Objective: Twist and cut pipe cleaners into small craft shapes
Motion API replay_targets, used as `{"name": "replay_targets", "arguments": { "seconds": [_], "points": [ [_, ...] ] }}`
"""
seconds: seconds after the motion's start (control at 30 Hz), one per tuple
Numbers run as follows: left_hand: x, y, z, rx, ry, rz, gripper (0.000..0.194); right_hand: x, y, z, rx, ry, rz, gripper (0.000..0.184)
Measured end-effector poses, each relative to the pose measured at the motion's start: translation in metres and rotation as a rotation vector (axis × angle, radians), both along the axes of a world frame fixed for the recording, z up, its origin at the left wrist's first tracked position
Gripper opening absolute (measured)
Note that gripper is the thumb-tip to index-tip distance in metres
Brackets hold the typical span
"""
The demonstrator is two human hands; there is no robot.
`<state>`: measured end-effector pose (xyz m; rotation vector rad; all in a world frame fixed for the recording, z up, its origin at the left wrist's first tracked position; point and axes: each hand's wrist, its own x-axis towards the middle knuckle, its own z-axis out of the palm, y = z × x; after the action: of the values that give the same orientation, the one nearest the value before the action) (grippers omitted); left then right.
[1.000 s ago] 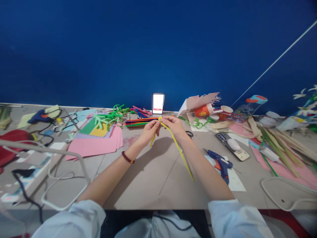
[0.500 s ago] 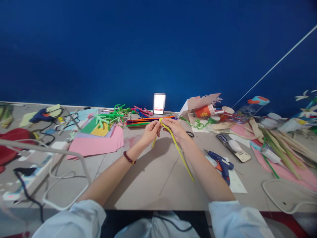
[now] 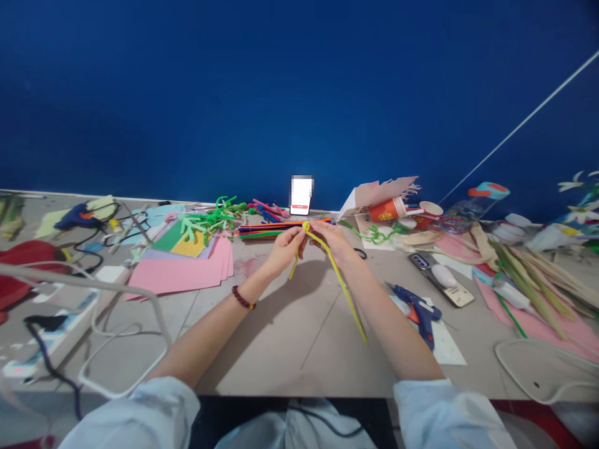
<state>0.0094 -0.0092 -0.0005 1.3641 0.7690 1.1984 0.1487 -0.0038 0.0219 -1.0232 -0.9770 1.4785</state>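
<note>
A yellow pipe cleaner [image 3: 344, 288] is pinched between my two hands over the middle of the table. Its upper part is bent into a small coil or knot at my fingertips. One long end hangs down to the right, and a short end drops below my left fingers. My left hand [image 3: 286, 247], a beaded bracelet on its wrist, grips the coil from the left. From the right, my right hand [image 3: 333, 242] has its fingers closed on the same piece. Just beyond both hands lies a bundle of coloured pipe cleaners [image 3: 262, 231].
A phone [image 3: 300, 196] stands upright against the blue wall. To the left are pink paper sheets [image 3: 182, 273], green pipe-cleaner shapes [image 3: 210, 219] and a power strip [image 3: 70, 318]. A blue glue gun [image 3: 418, 312], another phone [image 3: 461, 293] and a red paper cup [image 3: 388, 211] lie right.
Both hands have shifted very slightly, and the coil of the yellow pipe cleaner sits a little more to the right. Both hands still hold it.
</note>
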Motion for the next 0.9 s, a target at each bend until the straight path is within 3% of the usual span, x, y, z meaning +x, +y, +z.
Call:
{"name": "replay_targets", "arguments": {
  "seconds": [0.13, 0.47, 0.67, 0.9],
  "points": [
    [0.001, -0.004, 0.003, 0.045, 0.046, 0.081, 0.032, 0.003, 0.001, 0.001, 0.05, -0.039, -0.064, 0.025],
    [-0.004, -0.012, 0.003, 0.29, 0.277, 0.394, 0.021, -0.001, 0.0, -0.006, 0.414, -0.248, -0.164, 0.019],
    [-0.004, -0.016, 0.009, 0.37, 0.417, 0.462, 0.019, -0.003, -0.002, -0.003, 0.353, -0.145, -0.119, 0.021],
    [-0.005, -0.013, 0.006, 0.469, 0.553, 0.492, 0.022, -0.005, -0.005, 0.0, 0.153, -0.029, 0.037, 0.024]
  ]
}}
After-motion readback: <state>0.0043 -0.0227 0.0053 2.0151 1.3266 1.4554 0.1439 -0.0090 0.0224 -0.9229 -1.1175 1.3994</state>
